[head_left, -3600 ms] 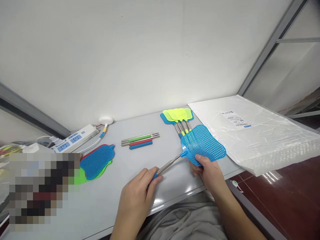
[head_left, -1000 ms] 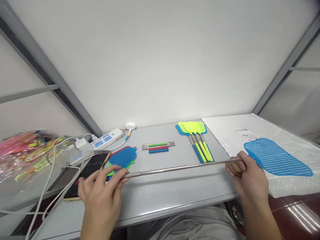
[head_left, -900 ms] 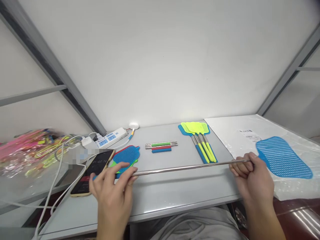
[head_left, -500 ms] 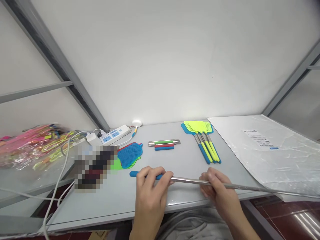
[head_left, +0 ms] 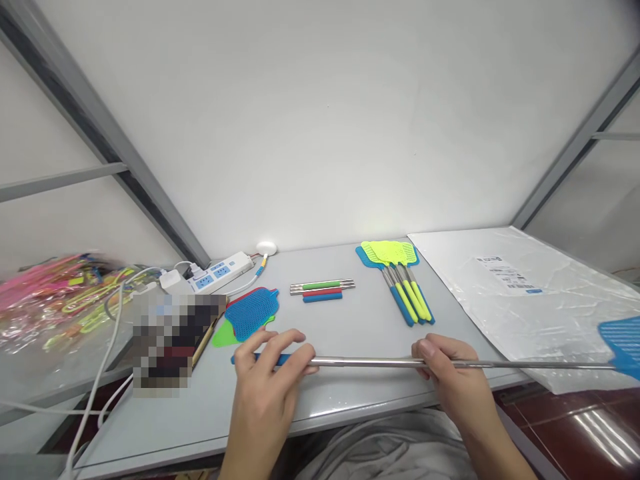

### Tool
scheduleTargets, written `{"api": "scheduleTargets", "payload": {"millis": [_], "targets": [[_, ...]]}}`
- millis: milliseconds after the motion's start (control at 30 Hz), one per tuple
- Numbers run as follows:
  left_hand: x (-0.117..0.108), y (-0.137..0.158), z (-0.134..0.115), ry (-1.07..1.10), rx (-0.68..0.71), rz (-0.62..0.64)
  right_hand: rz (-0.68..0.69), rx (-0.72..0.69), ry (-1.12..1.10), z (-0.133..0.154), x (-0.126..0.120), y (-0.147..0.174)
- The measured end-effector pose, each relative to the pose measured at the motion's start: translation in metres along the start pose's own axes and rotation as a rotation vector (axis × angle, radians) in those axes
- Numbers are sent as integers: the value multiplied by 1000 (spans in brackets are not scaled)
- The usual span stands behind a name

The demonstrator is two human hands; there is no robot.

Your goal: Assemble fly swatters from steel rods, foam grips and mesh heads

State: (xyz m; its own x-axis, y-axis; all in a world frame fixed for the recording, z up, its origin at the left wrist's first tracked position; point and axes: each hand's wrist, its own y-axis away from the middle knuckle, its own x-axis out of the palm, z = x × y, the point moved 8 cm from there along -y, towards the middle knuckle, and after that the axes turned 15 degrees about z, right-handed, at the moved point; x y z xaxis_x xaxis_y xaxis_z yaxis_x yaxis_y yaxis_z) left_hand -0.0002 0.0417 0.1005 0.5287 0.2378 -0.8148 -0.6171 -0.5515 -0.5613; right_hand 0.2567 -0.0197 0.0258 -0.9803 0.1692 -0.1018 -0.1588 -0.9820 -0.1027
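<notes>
A long fly swatter (head_left: 370,362) with a silver telescopic rod lies level across both my hands, over the front of the table. My left hand (head_left: 270,380) wraps its blue handle, fingers closed over the top. On the rod, to the right, my right hand (head_left: 450,373) grips between thumb and fingers. The swatter's blue perforated head (head_left: 623,347) reaches the right edge of view and is partly cut off. Beyond my hands lie several fly swatters (head_left: 400,280) with yellow and blue heads, and a row of rods with green, red and blue grips (head_left: 323,291).
Loose blue, red and green swatter heads (head_left: 253,313) are stacked left of the rods. A power strip (head_left: 220,272) with white cables stands behind them. A white plastic package (head_left: 480,293) covers the table's right side. Bagged colourful items (head_left: 75,300) sit at far left; a blurred dark object is nearby.
The swatter has turned to nearly level, and its blue head has come into view at right. My hands are farther apart, the left farther left, the right farther right. The view has shifted slightly.
</notes>
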Motion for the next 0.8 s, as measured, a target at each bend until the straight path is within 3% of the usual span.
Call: {"api": "scheduleTargets", "payload": {"millis": [133, 200, 267, 300, 333, 400, 467, 533, 567, 667, 800], "targets": [[-11, 3, 11, -26, -61, -71, 8, -5, -61, -8, 0, -1], [-12, 2, 11, -21, -160, -130, 26, -15, -141, -12, 7, -4], [-13, 5, 7, 71, -309, -306, 21, -29, -264, -15, 14, -9], [-12, 12, 4, 190, -398, -459, 10, -42, -319, -15, 17, -11], [-8, 22, 1, 373, -444, -673, 1, -57, -359, -14, 19, -14], [26, 37, -3, 827, -611, -880, 5, -80, -362, -6, 26, -19], [77, 25, -19, 1331, -684, -654, 60, -75, -280, 5, 37, -23], [103, 14, -43, 1585, -629, -404, 155, -57, -188, 15, 54, -25], [107, 12, -50, 1630, -603, -343, 200, -50, -160, 19, 62, -25], [103, 15, -52, 1653, -617, -359, 272, -33, -137, 22, 82, -24], [99, 15, -45, 1700, -671, -399, 249, 1, -115, 14, 86, -25]]}}
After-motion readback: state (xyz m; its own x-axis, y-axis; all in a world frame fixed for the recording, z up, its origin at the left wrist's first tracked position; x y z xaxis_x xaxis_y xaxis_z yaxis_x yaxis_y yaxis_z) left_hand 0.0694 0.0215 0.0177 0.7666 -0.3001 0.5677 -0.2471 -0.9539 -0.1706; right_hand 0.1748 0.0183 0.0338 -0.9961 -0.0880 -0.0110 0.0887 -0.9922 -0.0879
